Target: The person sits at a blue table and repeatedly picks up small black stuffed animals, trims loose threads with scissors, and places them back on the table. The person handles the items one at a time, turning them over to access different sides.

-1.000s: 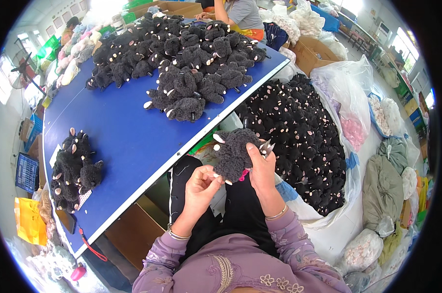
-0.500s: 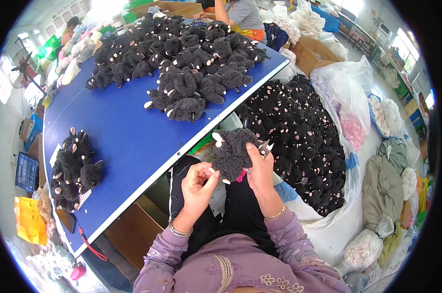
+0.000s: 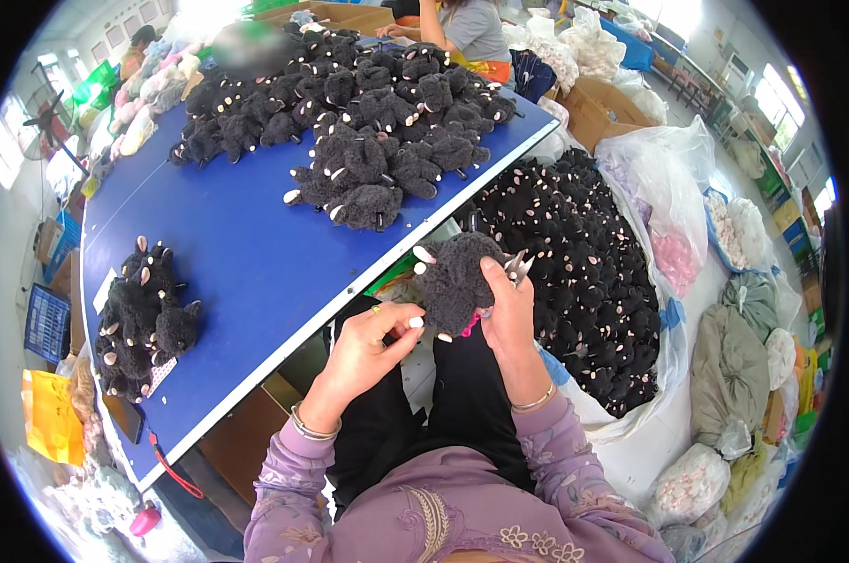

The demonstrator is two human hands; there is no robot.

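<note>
Over my lap, my right hand (image 3: 509, 310) grips a fuzzy black plush toy (image 3: 457, 281) with small pale ears or feet and a bright pink bit at its lower edge. Metal tips that look like scissors (image 3: 518, 267) stick out past the same hand; their handles are hidden. Just left of the toy, my left hand (image 3: 373, 347) is closed in a pinch, apart from the toy. A small white piece (image 3: 416, 322), too small to name, shows between its thumb and forefinger.
A blue table (image 3: 256, 263) holds a large pile of black plush toys (image 3: 359, 113) and a smaller pile (image 3: 143, 319) at left. To my right, a big white sack (image 3: 673, 375) is full of black toy pieces (image 3: 575, 272). Beyond the table a person (image 3: 471, 38) sits.
My left hand has drawn slightly away from the toy, down and left, with the white piece at its fingertips. The toy in my right hand has shifted and turned slightly.
</note>
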